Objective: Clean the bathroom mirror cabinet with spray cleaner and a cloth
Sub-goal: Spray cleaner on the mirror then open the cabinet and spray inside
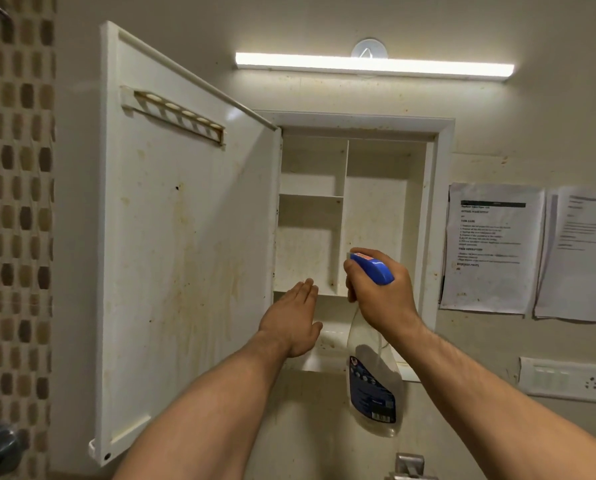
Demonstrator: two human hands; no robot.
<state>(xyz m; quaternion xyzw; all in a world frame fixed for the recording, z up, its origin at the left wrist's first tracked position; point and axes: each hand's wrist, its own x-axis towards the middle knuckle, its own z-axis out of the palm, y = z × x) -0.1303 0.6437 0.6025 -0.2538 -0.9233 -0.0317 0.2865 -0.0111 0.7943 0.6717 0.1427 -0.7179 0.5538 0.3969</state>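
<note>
The white wall cabinet (442, 161) hangs open, its shelves bare and speckled with yellowish stains. Its door (185, 237) swings out to the left, the inner face streaked with brown drips. My right hand (383, 292) grips the neck of a clear spray bottle (374, 389) with a blue trigger head, the nozzle pointing into the cabinet's lower middle. My left hand (295, 320) reaches flat, fingers straight, toward the lower left shelf edge beside the door. No cloth is in view.
A lit tube lamp (372, 65) runs above the cabinet. Printed sheets (490, 247) are taped to the wall on the right, above a switch plate (566, 379). Mosaic tiles (12, 237) cover the left wall. A metal fitting (407, 464) shows at the bottom.
</note>
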